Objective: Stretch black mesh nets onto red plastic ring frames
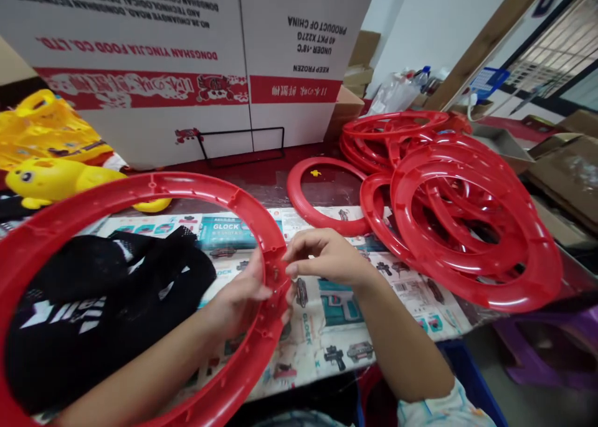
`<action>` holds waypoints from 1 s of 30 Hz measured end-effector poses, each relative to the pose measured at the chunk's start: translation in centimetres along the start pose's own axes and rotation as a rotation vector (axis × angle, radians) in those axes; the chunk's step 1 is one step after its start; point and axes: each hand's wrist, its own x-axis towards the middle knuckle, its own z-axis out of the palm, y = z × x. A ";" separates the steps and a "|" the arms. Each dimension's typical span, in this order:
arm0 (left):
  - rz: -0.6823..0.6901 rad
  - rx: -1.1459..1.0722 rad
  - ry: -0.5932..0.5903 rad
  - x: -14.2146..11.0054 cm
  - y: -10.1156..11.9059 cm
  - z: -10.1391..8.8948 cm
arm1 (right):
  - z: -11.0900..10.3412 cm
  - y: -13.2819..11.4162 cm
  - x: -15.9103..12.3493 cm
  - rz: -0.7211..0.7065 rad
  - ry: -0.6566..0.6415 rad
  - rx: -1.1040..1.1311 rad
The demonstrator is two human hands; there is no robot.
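Red ring (199,187) slants, hollow upward, left fingers (255,287) pinching it, right fingers' (306,267) hold unclear.

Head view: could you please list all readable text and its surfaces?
Carton, inverted:
"DONGSHAN YINGJIA FOOD CO. LTD."
"KEEP FROZEN"
"UNDER -18°C"
"40 PKT X227G"
"PRODUCT OF CHINA"
"日本の味鮮蟹柳"
"NO.28, CHUANGYE ROAD, DONGSHAN ECONOMIC AND TECHNOLOGICAL DEVELOPMENT ZONE, DONGSHAN COUNTY, ZHANGZHOU"
Paper: "GLOCK"
Unreadable: black cloth lettering, smaller print.
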 end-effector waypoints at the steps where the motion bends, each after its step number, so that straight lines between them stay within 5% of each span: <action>1: 0.009 0.046 0.004 0.0 -0.1 -0.1 | -0.1 -0.2 -0.1 -0.008 -0.030 -0.051; 10: 0.007 0.405 0.158 -0.3 -0.6 0.5 | -1.4 -1.3 -0.5 -0.178 -0.245 -0.391; 17: -0.019 0.293 0.152 0.0 0.2 0.8 | -0.9 -1.2 -0.7 -0.279 -0.163 -0.647; 23: 0.018 0.374 0.277 0.5 -0.1 0.3 | 0.5 -0.1 -0.3 -0.408 -0.130 -0.628; 30: -0.091 0.301 0.181 0.0 -0.9 0.4 | 1.2 0.3 0.1 -0.498 -0.027 -0.655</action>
